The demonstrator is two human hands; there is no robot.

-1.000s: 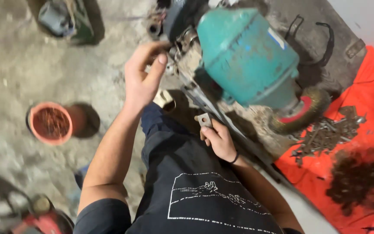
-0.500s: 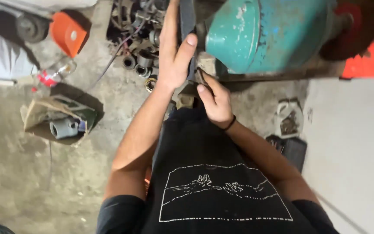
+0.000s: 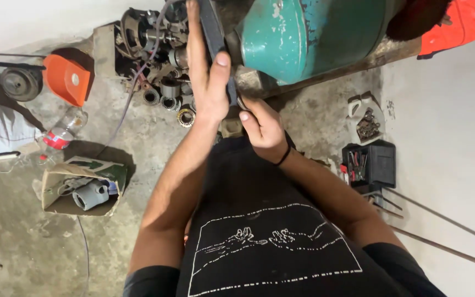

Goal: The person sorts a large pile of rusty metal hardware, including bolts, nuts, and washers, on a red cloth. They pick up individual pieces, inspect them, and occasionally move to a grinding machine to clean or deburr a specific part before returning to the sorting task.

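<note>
Two hands engaged at the foot of the teal motor housing (image 3: 303,38). Left hand (image 3: 207,88): laid long and nearly flat along the dark belt (image 3: 211,25), fingers straight up its left side, thumb (image 3: 222,59) clamped across its face, pinching the belt against the palm. Right hand (image 3: 262,127): curled tight just below the left, close under the motor's grimy base plate (image 3: 254,82); inside of the curl hidden, so impossible to tell whether pinching anything. Judging by the narrow strap, grip with the full thumb pad rather than the tip. Hold the fingers clear of the housing edge and of anything turning out of view above. Brace the right hand against the base plate for steadiness. Mind the loose stators and rotors (image 3: 163,96) heaped on the floor just left of the hands. Note, well apart on the concrete: orange cover (image 3: 67,80), plastic bottle (image 3: 59,135), open cardboard box (image 3: 56,203), and, to the right, black tool case (image 3: 380,162) near thin steel rods (image 3: 441,220).
</note>
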